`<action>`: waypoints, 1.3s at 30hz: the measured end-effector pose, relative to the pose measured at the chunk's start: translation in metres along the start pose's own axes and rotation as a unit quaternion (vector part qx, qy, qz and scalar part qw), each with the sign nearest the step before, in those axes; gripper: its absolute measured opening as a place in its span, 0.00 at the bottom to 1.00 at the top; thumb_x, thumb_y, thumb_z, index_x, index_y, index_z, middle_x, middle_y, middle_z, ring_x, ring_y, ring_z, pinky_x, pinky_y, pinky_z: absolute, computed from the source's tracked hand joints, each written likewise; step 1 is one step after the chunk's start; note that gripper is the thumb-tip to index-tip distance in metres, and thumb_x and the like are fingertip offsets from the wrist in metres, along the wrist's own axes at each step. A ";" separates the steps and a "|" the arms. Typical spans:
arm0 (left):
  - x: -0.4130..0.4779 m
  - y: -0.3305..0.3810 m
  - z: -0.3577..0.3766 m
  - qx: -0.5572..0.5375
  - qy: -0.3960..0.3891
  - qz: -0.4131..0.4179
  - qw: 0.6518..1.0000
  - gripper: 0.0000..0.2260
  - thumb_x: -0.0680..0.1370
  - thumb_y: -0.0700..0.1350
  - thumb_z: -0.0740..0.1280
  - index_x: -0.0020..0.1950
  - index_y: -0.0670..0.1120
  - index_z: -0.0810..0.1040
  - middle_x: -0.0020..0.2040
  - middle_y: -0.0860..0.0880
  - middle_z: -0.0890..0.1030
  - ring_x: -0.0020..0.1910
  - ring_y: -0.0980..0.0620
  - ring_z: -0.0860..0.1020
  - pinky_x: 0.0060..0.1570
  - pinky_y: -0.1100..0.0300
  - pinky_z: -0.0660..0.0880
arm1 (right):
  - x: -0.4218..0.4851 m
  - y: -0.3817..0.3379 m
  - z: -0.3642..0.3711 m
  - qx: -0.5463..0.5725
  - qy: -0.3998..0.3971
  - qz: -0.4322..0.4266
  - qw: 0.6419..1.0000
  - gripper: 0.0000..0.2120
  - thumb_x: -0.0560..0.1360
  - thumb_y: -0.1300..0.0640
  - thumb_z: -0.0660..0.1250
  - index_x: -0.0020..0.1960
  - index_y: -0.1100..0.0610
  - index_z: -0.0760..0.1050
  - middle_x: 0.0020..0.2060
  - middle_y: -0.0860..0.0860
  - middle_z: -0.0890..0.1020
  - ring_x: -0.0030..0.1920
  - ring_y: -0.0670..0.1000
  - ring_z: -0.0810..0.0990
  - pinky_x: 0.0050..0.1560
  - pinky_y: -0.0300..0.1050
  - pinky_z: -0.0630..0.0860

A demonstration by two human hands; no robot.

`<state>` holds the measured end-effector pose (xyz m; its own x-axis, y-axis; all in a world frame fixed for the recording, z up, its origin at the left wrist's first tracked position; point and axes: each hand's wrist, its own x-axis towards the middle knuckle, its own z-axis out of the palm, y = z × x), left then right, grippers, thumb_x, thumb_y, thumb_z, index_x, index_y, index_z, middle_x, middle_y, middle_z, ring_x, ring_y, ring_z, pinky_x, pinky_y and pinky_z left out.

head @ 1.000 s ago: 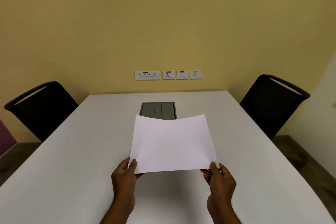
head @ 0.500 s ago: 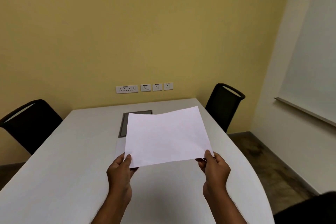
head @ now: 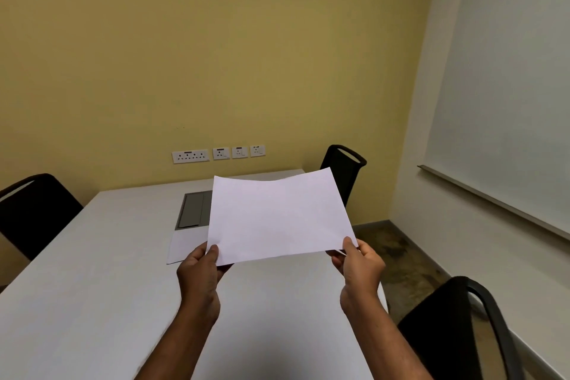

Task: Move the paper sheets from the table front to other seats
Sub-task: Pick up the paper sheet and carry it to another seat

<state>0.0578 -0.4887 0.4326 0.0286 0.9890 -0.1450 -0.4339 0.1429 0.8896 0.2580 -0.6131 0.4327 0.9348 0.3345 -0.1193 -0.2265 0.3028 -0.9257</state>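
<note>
A blank white paper sheet hangs in the air above the white table, held flat and slightly bowed. My left hand pinches its near left corner and my right hand pinches its near right corner. Another white sheet lies flat on the table, partly hidden behind the held one. Black chairs stand at the far right, the near right and the left.
A grey cable hatch is set into the table's middle. Wall sockets line the yellow wall behind. A whiteboard with a ledge covers the right wall. Dark floor shows between table and right wall.
The view has swung to the right, bringing the right wall and a near right chair into sight. The held sheet has risen and moved right, uncovering a second sheet on the table.
</note>
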 end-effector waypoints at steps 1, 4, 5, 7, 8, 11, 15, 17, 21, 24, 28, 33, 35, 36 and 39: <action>-0.013 -0.004 0.009 -0.001 0.001 0.005 1.000 0.13 0.80 0.34 0.65 0.64 0.38 0.78 0.56 0.43 0.82 0.48 0.47 0.82 0.55 0.51 0.77 | 0.006 -0.008 -0.014 0.001 -0.005 0.000 1.000 0.05 0.79 0.59 0.68 0.44 0.54 0.80 0.44 0.53 0.86 0.38 0.52 0.87 0.38 0.43 0.83; -0.055 -0.021 0.039 -0.004 -0.002 0.020 1.000 0.12 0.80 0.34 0.65 0.63 0.39 0.78 0.52 0.45 0.83 0.47 0.49 0.82 0.54 0.52 0.77 | 0.027 -0.030 -0.059 -0.002 -0.018 0.002 1.000 0.03 0.79 0.60 0.68 0.48 0.57 0.80 0.45 0.54 0.86 0.39 0.53 0.87 0.41 0.46 0.84; -0.071 -0.029 0.051 -0.005 -0.002 0.024 1.000 0.12 0.80 0.34 0.65 0.62 0.40 0.79 0.51 0.46 0.83 0.47 0.49 0.82 0.53 0.53 0.77 | 0.036 -0.038 -0.077 -0.006 -0.024 0.000 1.000 0.03 0.79 0.60 0.68 0.48 0.57 0.80 0.45 0.54 0.86 0.39 0.53 0.87 0.41 0.47 0.83; -0.101 -0.047 0.074 -0.012 0.006 0.032 0.999 0.11 0.80 0.34 0.65 0.61 0.40 0.79 0.50 0.48 0.83 0.47 0.49 0.82 0.52 0.54 0.78 | 0.054 -0.054 -0.109 -0.013 -0.041 -0.002 0.999 0.04 0.79 0.59 0.67 0.48 0.58 0.81 0.44 0.54 0.86 0.39 0.53 0.87 0.42 0.48 0.84; -0.115 -0.056 0.085 -0.014 0.010 0.033 0.999 0.11 0.80 0.34 0.65 0.62 0.40 0.79 0.51 0.47 0.83 0.48 0.48 0.82 0.52 0.54 0.78 | 0.063 -0.063 -0.125 -0.016 -0.046 -0.002 0.999 0.05 0.79 0.59 0.67 0.48 0.58 0.81 0.44 0.54 0.86 0.39 0.52 0.87 0.43 0.50 0.84; -0.149 -0.078 0.113 -0.014 0.017 0.030 0.999 0.12 0.80 0.34 0.65 0.63 0.40 0.78 0.52 0.45 0.83 0.48 0.48 0.82 0.54 0.53 0.77 | 0.086 -0.084 -0.163 -0.026 -0.045 -0.007 0.999 0.04 0.80 0.59 0.67 0.47 0.56 0.81 0.43 0.51 0.86 0.39 0.50 0.86 0.38 0.45 0.84; -0.168 -0.095 0.145 -0.012 0.026 0.035 0.999 0.13 0.80 0.34 0.64 0.65 0.38 0.77 0.54 0.44 0.82 0.48 0.47 0.82 0.56 0.52 0.77 | 0.115 -0.106 -0.184 -0.035 -0.058 -0.005 0.998 0.05 0.79 0.58 0.67 0.46 0.54 0.80 0.43 0.49 0.85 0.41 0.50 0.85 0.32 0.37 0.79; -0.166 -0.102 0.161 -0.013 0.031 0.039 0.999 0.13 0.80 0.34 0.64 0.64 0.39 0.77 0.52 0.46 0.82 0.47 0.48 0.82 0.55 0.52 0.77 | 0.131 -0.111 -0.188 -0.038 -0.065 0.000 0.997 0.05 0.79 0.59 0.67 0.46 0.54 0.80 0.42 0.49 0.85 0.39 0.49 0.85 0.33 0.38 0.80; -0.153 -0.117 0.195 -0.015 0.033 0.045 0.998 0.11 0.80 0.35 0.65 0.61 0.41 0.79 0.51 0.46 0.83 0.46 0.50 0.82 0.52 0.54 0.78 | 0.168 -0.115 -0.190 -0.043 -0.071 0.006 0.996 0.05 0.79 0.59 0.67 0.45 0.53 0.80 0.41 0.49 0.85 0.39 0.50 0.85 0.32 0.37 0.79; -0.135 -0.132 0.222 -0.015 0.029 0.045 0.998 0.12 0.80 0.34 0.64 0.62 0.40 0.78 0.50 0.47 0.83 0.45 0.50 0.82 0.53 0.53 0.78 | 0.198 -0.116 -0.184 -0.038 -0.071 0.010 0.997 0.06 0.79 0.59 0.68 0.43 0.52 0.79 0.40 0.49 0.85 0.40 0.50 0.85 0.30 0.36 0.78; -0.112 -0.148 0.253 -0.020 0.041 0.040 0.998 0.14 0.80 0.34 0.64 0.65 0.38 0.77 0.52 0.45 0.83 0.49 0.45 0.82 0.55 0.52 0.77 | 0.240 -0.115 -0.171 -0.032 -0.073 0.032 0.996 0.07 0.79 0.59 0.68 0.43 0.52 0.79 0.40 0.50 0.85 0.40 0.51 0.85 0.29 0.36 0.78; -0.084 -0.162 0.294 -0.044 0.056 0.028 0.997 0.13 0.80 0.34 0.64 0.64 0.39 0.78 0.49 0.47 0.83 0.47 0.48 0.82 0.55 0.53 0.77 | 0.299 -0.114 -0.153 0.000 -0.076 0.081 0.994 0.08 0.79 0.62 0.68 0.42 0.53 0.78 0.40 0.52 0.85 0.34 0.49 0.86 0.29 0.38 0.80; -0.075 -0.170 0.310 -0.057 0.061 0.019 0.996 0.14 0.80 0.34 0.64 0.65 0.38 0.77 0.49 0.47 0.83 0.47 0.49 0.82 0.55 0.52 0.76 | 0.324 -0.113 -0.148 0.015 -0.082 0.103 0.991 0.08 0.78 0.63 0.68 0.42 0.53 0.78 0.40 0.52 0.85 0.33 0.49 0.86 0.30 0.39 0.81; -0.069 -0.175 0.319 -0.064 0.063 0.016 0.996 0.14 0.80 0.34 0.64 0.66 0.38 0.77 0.50 0.47 0.83 0.48 0.49 0.82 0.55 0.52 0.76 | 0.338 -0.113 -0.146 0.021 -0.088 0.116 0.989 0.08 0.78 0.64 0.68 0.42 0.54 0.77 0.40 0.53 0.85 0.34 0.50 0.86 0.30 0.39 0.81; -0.057 -0.191 0.347 -0.082 0.080 0.014 0.993 0.15 0.80 0.34 0.64 0.67 0.38 0.75 0.54 0.45 0.83 0.49 0.49 0.82 0.55 0.52 0.76 | 0.383 -0.113 -0.141 0.028 -0.112 0.145 0.983 0.08 0.78 0.65 0.68 0.43 0.54 0.77 0.40 0.53 0.84 0.35 0.50 0.86 0.30 0.40 0.81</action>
<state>0.4517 -0.5595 0.4219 -0.1235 0.9718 -0.2009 -0.5744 0.0951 0.8130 0.6804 -0.6447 0.4415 0.7471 0.5996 -0.2869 -0.4940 0.2122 -0.8432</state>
